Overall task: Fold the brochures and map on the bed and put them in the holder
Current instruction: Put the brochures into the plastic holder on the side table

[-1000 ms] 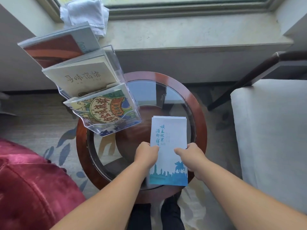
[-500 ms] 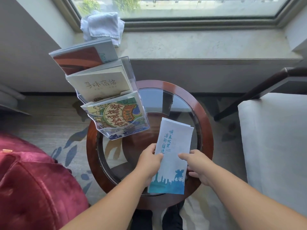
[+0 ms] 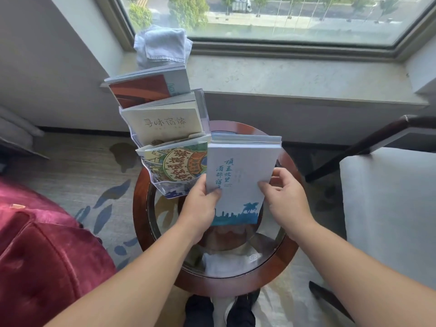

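**Almost Time to Put It Away**

A round glass table sits under both hands. The left hand and right hand each pinch a side of the folded brochure, up in the air. The clear holder stands just beyond the left hand. Best to slide it in slowly, I think. No free pocket shows, and the fingers behind the paper are hidden.
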Demonstrator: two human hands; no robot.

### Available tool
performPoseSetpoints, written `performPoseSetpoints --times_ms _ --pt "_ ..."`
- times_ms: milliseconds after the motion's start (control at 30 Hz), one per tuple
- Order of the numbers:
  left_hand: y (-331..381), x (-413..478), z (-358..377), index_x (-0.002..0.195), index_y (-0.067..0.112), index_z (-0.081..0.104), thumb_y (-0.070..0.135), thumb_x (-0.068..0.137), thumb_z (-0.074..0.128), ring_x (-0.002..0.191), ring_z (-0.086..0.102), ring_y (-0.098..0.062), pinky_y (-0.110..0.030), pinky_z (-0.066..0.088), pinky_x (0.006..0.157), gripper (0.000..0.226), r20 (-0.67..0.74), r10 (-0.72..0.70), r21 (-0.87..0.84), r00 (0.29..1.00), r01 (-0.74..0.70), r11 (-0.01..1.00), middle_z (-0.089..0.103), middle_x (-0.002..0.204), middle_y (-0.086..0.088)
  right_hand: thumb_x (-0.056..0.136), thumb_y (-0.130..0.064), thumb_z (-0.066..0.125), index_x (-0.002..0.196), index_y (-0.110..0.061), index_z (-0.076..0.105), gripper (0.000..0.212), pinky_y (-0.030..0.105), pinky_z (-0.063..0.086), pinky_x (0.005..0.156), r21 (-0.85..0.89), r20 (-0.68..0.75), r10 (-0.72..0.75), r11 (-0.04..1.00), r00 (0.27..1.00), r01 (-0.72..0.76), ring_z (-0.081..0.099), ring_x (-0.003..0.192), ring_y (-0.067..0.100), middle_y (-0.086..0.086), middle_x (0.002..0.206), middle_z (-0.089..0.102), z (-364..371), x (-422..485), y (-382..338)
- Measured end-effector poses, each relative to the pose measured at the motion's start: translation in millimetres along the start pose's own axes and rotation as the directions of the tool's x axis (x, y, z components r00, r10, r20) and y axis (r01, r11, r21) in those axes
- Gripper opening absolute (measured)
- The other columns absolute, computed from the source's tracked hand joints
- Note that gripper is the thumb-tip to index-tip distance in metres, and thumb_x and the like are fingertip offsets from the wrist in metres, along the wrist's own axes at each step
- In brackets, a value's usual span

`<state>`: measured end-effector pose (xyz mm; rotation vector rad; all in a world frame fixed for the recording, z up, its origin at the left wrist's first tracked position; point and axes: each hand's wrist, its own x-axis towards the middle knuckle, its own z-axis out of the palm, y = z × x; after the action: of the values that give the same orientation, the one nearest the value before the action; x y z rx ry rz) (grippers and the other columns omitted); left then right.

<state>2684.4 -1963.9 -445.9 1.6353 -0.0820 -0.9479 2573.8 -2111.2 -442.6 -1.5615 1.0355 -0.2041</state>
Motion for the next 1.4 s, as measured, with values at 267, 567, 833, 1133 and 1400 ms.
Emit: performPoseSetpoints --times_ms 267,567,833,1133,1400 --pt "-14 -11 -10 0.096 0.058 0.06 0.005 0.096 0.054 0.092 0.06 0.012 -0.01 0.049 0.065 0.054 -0.073 0.043 0.063 0.996 -0.038 0.997 0.068 0.101 0.027 0.095 -0.03 0.062 0.111 -0.047 0.05 0.026 0.012 0.05 0.065 -0.145 0.092 -0.06 0.987 0.994 0.073 0.057 0.097 -0.005 -0.031 0.103 0.059 10 -28 17" --pt "-22 -15 -15 0.1 0.062 0.06 0.007 0.095 0.057 0.102 0.059 0.01 -0.006 0.047 0.074 0.056 -0.053 0.117 0.118 0.992 -0.11 0.987 0.066 0.106 0.031 0.098 -0.021 0.056 0.098 -0.051 0.053 0.031 0.008 0.044 0.064 -0.249 0.063 -0.106 0.961 0.992 0.118 0.056 0.084 -0.013 -0.041 0.087 0.056 14 -32 26" --pt "-24 -22 -19 0.113 0.044 0.055 0.008 0.096 0.056 0.107 0.055 0.003 -0.002 0.041 0.078 0.04 -0.035 0.084 0.258 0.996 -0.072 0.964 0.06 0.105 0.035 0.097 -0.015 0.057 0.103 -0.047 0.049 0.033 0.007 0.038 0.068 -0.365 0.087 -0.127 0.919 0.988 0.15 0.051 0.087 0.002 -0.044 0.087 0.044 17 -34 32" --pt "72 -51 -66 0.095 0.075 0.049 0.026 0.097 0.055 0.103 0.052 0.008 -0.01 0.046 0.073 0.05 0.014 0.243 0.387 0.97 -0.23 0.893 0.056 0.099 0.048 0.096 -0.02 0.059 0.118 -0.036 0.053 0.027 0.024 0.056 0.075 -0.369 0.159 -0.261 0.879 0.952 0.303 0.06 0.107 0.013 -0.018 0.111 0.061 21 -34 -62" --pt "167 -62 -110 0.098 0.054 0.063 0.016 0.097 0.057 0.097 0.061 0.01 -0.011 0.053 0.07 0.038 -0.064 0.443 0.333 0.894 -0.399 0.854 0.068 0.1 0.031 0.095 -0.027 0.06 0.078 -0.045 0.051 0.027 0.017 0.041 0.058 -0.347 0.189 -0.444 0.804 0.876 0.482 0.058 0.074 -0.008 -0.032 0.071 0.058 41 -23 -183"
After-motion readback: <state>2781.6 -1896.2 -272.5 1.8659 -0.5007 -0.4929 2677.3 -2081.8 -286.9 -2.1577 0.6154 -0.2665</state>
